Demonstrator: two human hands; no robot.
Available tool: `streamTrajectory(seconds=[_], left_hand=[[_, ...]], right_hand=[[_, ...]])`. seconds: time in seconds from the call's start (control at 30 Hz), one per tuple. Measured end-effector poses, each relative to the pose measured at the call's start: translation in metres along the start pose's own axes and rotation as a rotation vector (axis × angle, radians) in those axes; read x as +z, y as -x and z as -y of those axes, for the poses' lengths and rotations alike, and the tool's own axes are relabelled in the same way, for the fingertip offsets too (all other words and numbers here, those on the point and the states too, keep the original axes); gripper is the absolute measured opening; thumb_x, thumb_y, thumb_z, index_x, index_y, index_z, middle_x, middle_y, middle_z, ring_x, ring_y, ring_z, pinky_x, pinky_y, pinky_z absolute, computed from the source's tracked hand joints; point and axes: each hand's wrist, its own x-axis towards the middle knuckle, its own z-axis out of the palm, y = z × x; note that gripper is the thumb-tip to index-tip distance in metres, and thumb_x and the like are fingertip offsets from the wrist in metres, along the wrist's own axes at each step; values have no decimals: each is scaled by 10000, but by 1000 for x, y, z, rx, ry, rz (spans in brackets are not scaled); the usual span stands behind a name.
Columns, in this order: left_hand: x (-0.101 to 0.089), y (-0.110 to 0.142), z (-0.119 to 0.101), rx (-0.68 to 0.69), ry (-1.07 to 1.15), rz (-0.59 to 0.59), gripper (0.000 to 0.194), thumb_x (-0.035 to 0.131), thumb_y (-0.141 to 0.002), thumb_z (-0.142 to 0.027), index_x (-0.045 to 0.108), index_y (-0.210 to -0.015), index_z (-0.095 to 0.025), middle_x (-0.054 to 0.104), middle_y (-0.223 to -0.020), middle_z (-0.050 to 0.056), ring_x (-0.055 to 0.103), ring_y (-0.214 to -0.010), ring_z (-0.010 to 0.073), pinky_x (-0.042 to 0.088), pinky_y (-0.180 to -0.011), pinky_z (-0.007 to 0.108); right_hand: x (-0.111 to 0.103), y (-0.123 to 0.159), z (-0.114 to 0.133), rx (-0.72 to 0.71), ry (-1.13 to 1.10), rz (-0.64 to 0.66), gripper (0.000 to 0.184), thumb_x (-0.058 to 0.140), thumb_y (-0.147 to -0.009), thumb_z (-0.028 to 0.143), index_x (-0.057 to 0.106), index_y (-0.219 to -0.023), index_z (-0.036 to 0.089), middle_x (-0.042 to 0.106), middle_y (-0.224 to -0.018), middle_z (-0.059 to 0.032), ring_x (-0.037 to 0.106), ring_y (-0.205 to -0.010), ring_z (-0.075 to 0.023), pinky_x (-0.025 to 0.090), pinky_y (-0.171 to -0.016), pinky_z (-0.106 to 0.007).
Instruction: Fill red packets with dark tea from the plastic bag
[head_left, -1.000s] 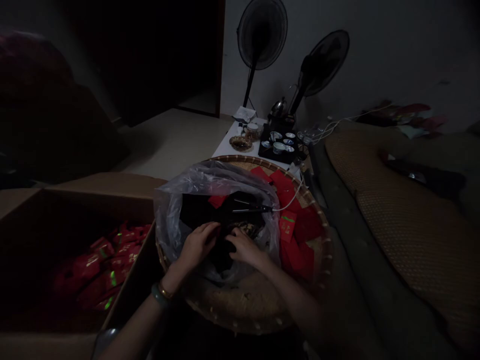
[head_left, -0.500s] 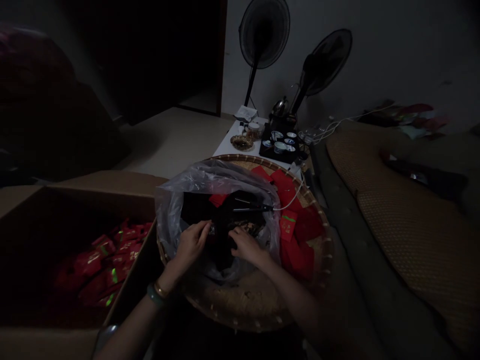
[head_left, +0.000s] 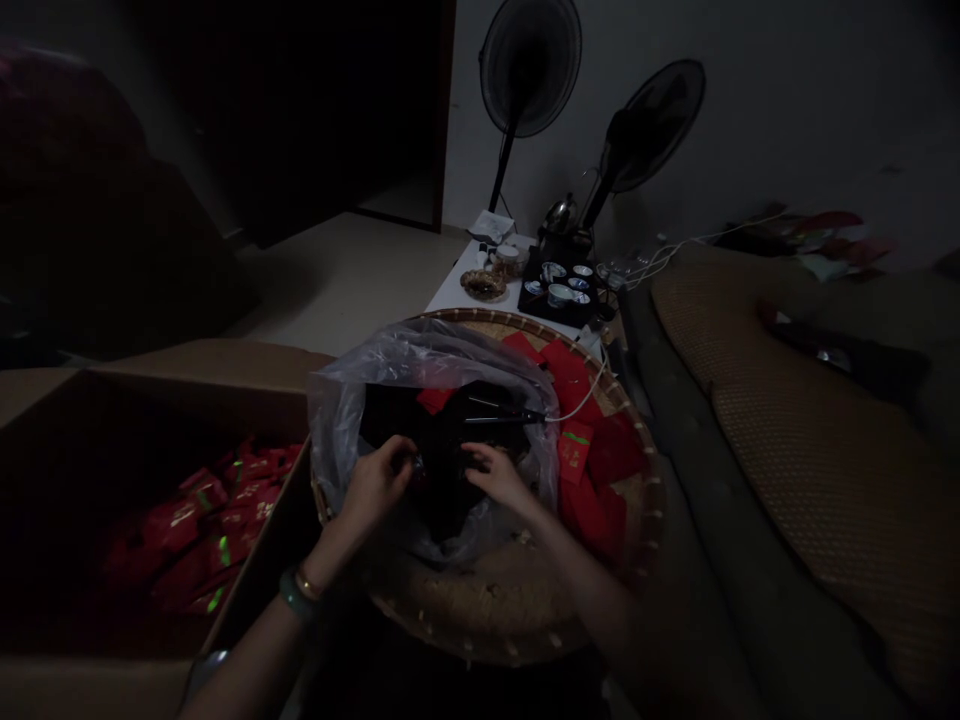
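A clear plastic bag [head_left: 352,410] full of dark loose material lies open in a round woven basket tray [head_left: 510,610]. My left hand [head_left: 379,482] is curled at the bag's mouth, fingers pinched on something small that I cannot make out. My right hand [head_left: 499,478] rests inside the bag on the dark material, fingers bent. A black hand tool with a white cord [head_left: 502,412] lies across the bag's top. Red packets [head_left: 592,470] are scattered on the tray's right side.
A cardboard box [head_left: 187,370] at my left holds several red packets [head_left: 210,510]. Beyond the tray a white table carries a black tea tray with cups [head_left: 559,285] and a kettle. Two standing fans [head_left: 529,70] stand by the wall. A woven mat [head_left: 810,420] covers the seat on the right.
Both hands have shifted slightly up and further into the bag. The left hand's fingers have closed into a tighter pinch.
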Motion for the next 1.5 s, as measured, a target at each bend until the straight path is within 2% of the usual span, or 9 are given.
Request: streamTrajectory(seconds=[0.13,0.3,0.37,0.5,0.73,0.87,1.13,1.3,1.5], left_hand=[[0,-2,0,5,38,5,268,443,-745,-177,534,-997,-182,670,-901,27,634,-806,159,447,-686,242],[-1,-4,0,-29,-68,73,211,458,-758,-185,607,-907,-186,681,-828,18,638,-725,163,445,-656,252],[-1,-5,1,-23,-86,68,202,472,-757,-189,627,-886,-184,680,-817,22,633,-717,162,447,-661,255],[0,-7,2,37,-92,15,188,496,-727,-155,642,-845,-174,670,-838,34,618,-763,163,453,-714,264],[-1,-7,-8,34,-115,17,159,532,-723,-155,657,-820,-160,646,-805,48,598,-737,160,450,-687,261],[-2,-8,-15,-9,-113,61,140,555,-748,-220,664,-806,-155,638,-779,53,592,-704,155,436,-653,253],[1,-11,-14,-19,-102,105,145,549,-747,-211,668,-817,-168,656,-802,43,603,-733,159,422,-661,246],[0,-10,-15,-40,-68,99,153,551,-740,-214,659,-835,-164,664,-794,36,611,-720,155,427,-652,236],[3,-10,-9,-56,-41,90,167,540,-740,-233,664,-832,-171,669,-811,37,615,-738,154,432,-660,233]], right_hand=[[-2,5,4,313,-587,84,285,565,-639,217,633,-912,168,631,-918,-24,571,-839,-142,447,-721,-245],[-4,14,14,470,-895,131,224,557,-699,257,604,-887,145,634,-917,-46,596,-856,-148,473,-792,-286],[-3,17,17,381,-881,151,303,634,-629,185,593,-927,155,629,-933,-34,591,-872,-149,465,-822,-294],[1,20,14,169,-563,56,469,708,-509,110,592,-959,178,598,-922,1,559,-805,-120,468,-734,-253],[3,14,8,136,-347,-32,407,683,-503,165,610,-904,158,584,-935,-25,511,-747,-119,414,-520,-184],[0,16,10,167,-473,-11,384,699,-520,174,615,-894,159,582,-926,-21,519,-736,-109,392,-498,-170],[-7,21,20,331,-809,122,297,676,-616,139,600,-903,155,637,-919,-33,619,-778,-139,498,-699,-261],[-10,20,27,416,-911,144,164,574,-768,217,599,-899,123,647,-898,-65,633,-816,-153,511,-743,-264],[-14,25,43,434,-983,197,236,462,-843,289,587,-898,96,637,-909,-87,624,-896,-168,495,-797,-253]])
